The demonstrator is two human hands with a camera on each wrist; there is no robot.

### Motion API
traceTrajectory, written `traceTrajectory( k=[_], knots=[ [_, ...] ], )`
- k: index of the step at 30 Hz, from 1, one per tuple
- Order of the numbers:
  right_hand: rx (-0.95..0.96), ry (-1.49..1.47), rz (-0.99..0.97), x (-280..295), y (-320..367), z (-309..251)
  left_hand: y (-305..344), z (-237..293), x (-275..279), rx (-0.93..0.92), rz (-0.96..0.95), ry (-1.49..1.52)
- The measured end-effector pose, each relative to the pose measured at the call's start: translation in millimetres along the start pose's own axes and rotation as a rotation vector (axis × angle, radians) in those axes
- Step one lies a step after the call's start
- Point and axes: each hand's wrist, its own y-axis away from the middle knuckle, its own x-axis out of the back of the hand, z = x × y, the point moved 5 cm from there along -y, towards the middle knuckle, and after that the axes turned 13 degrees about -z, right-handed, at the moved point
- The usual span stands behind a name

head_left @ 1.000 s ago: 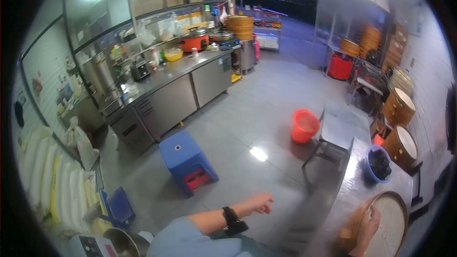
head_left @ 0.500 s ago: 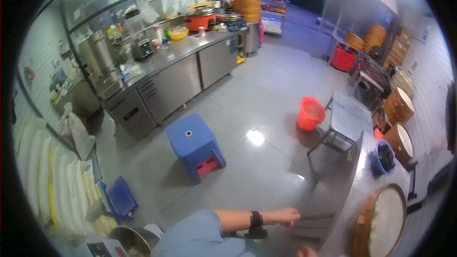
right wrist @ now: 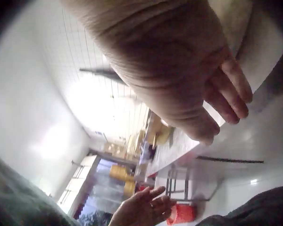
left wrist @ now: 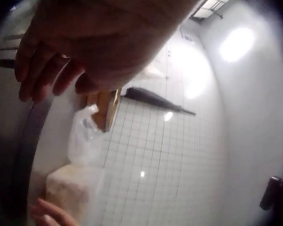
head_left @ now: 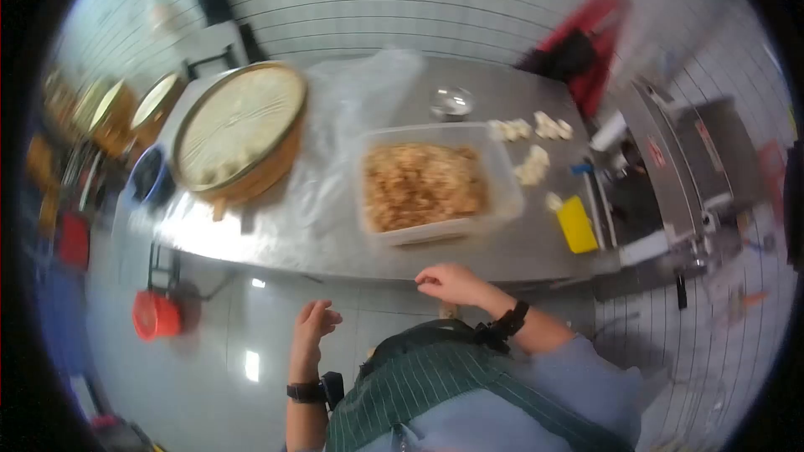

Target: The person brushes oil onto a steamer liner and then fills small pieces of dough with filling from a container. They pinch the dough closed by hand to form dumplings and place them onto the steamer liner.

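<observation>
My left hand (head_left: 311, 325) hangs in front of the steel table (head_left: 335, 261), its fingers loosely bent and holding nothing. Nearer the table's front edge, my right hand (head_left: 455, 283) is likewise loosely curled, with nothing in its grasp. In front of both stands a clear plastic tub (head_left: 505, 174) of brown chopped filling (head_left: 423, 188). White dough pieces (head_left: 532, 166) lie right of the tub, beside a yellow scraper (head_left: 576, 224). A round bamboo steamer (head_left: 264, 174) with a pale liner and a few small white lumps sits at the table's left.
Clear plastic sheeting (head_left: 331, 134) spreads between steamer and tub. A small clear bowl (head_left: 452, 102) sits behind the tub. At the right stands a steel machine (head_left: 662, 159). A blue basin (head_left: 149, 176) is left of the steamer, and a red bucket (head_left: 156, 315) stands on the floor.
The head view has swung right, from the room and blue stool to the steel table with the tub. The right hand, earlier at the steamer's rim, is now away from it.
</observation>
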Motion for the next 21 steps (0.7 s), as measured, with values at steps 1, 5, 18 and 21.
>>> traceTrajectory(
  k=[1,5,18,21],
  knots=[
    [-0.097,-0.100,0.055,13.2,10.7,16.2,-12.8,7.1,-15.4,0.006,-0.032,-0.019],
    [-0.253,-0.227,0.509,67.0,69.7,95.5,-54.5,33.7,-104.6,0.062,-0.248,-0.234],
    [0.081,0.336,0.640,160.4,65.9,180.2,-145.0,8.5,-305.1,0.227,-0.916,-0.555],
    [-0.128,0.216,0.462,158.6,68.4,204.5,-149.8,4.4,-328.2,0.156,-0.928,-0.578]
  ],
)
